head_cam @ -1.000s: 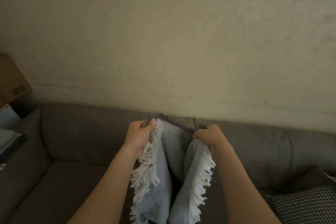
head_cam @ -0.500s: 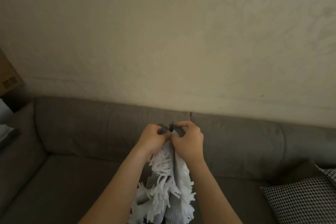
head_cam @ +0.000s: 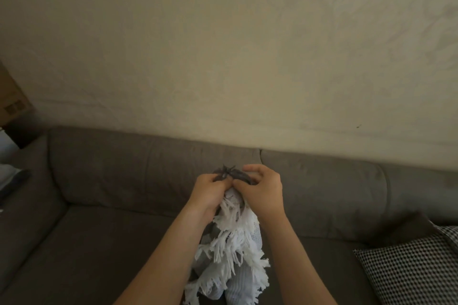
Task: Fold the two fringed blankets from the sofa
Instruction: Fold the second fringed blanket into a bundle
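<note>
A pale blue-white fringed blanket point(head_cam: 233, 255) hangs down in front of the grey sofa point(head_cam: 119, 242), its white fringe bunched between my forearms. My left hand point(head_cam: 210, 193) and my right hand point(head_cam: 260, 193) meet at the top and pinch its upper corners together. A dark tuft of fringe point(head_cam: 226, 172) sticks up between my fingertips. Only one blanket is in view; its lower part runs out of frame.
A black-and-white checked cushion point(head_cam: 409, 270) lies on the sofa seat at the right. A cardboard box point(head_cam: 11, 104) and some pale items point(head_cam: 10, 176) sit past the sofa's left arm. A plain wall rises behind the backrest.
My hands, held apart with the blanket spread between them a second ago, have come together, doubling the blanket over. Since half a second ago they have barely moved.
</note>
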`<act>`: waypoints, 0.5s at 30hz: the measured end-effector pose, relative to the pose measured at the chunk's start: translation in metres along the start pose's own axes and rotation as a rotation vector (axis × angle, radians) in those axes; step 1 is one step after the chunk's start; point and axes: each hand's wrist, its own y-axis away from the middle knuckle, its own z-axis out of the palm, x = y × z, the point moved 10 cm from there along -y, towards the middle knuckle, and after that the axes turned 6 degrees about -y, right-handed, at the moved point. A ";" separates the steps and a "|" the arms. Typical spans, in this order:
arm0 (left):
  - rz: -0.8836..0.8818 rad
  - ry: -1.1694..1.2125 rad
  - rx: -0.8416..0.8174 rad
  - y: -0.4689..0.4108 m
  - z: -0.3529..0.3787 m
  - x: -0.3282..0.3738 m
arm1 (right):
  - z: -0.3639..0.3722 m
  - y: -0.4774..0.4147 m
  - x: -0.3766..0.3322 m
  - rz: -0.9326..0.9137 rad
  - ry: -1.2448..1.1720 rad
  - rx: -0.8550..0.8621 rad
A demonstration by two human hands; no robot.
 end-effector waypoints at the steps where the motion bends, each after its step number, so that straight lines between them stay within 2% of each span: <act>1: -0.002 0.019 0.012 0.001 0.000 -0.001 | 0.002 0.001 0.003 0.026 -0.042 -0.029; 4: 0.002 0.061 0.026 0.003 -0.001 -0.001 | 0.005 0.005 0.008 0.078 -0.125 -0.093; 8: 0.009 0.058 -0.009 0.006 0.003 -0.001 | 0.002 0.005 0.017 0.123 -0.124 -0.075; 15: 0.048 -0.026 -0.186 0.012 0.014 0.012 | -0.011 0.000 -0.006 -0.036 -0.029 0.057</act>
